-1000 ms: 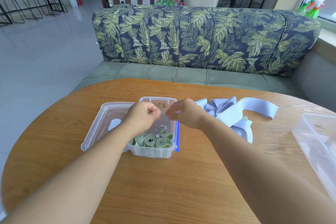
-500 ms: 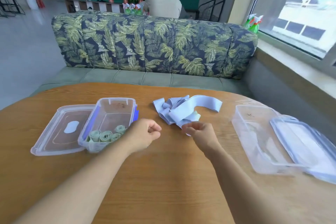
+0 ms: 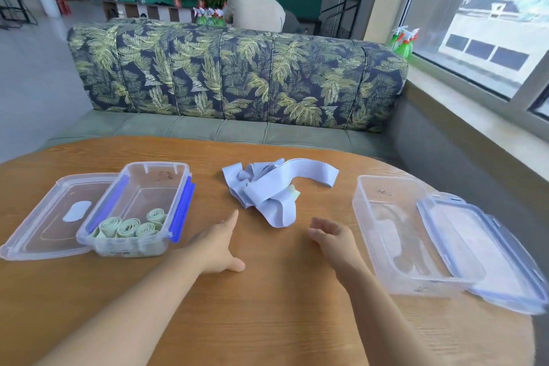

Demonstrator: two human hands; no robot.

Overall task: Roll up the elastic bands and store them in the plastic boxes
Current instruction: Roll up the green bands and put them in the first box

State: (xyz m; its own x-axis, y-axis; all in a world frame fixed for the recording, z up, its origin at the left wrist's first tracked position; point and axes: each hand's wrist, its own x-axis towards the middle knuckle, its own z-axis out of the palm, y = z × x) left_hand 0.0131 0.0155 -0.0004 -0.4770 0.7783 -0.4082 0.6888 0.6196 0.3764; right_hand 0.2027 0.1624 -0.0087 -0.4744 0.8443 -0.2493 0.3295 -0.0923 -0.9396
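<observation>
Lying on the round wood-grain table (image 3: 267,321), both hands were found holding nothing. The left hand (image 3: 218,244) was stretched flat, fingers straight and thumb spread sideways, just beside the left box. The right hand (image 3: 332,239) had its fingers loosely curled, near the pile but apart from it.

The unrolled elastic bands (image 3: 267,187), flat pale blue strips of soft, matte material, lay in a tangled heap at mid-table between the two boxes, one strip looping out to the right. A scrap of green band (image 3: 294,194) showed at the heap's right edge.

The left plastic box (image 3: 130,248), rectangular, clear, with rounded corners and blue side clips (image 3: 181,208), held four green rolled bands (image 3: 129,226), wound into tight spirals and set side by side at the near end. Its clear lid (image 3: 44,226) lay flat, touching the box's left side.

The right plastic box (image 3: 395,235), same shape, stood with no bands inside. Its blue-edged lid (image 3: 487,255) leaned tilted on the box's right rim.
</observation>
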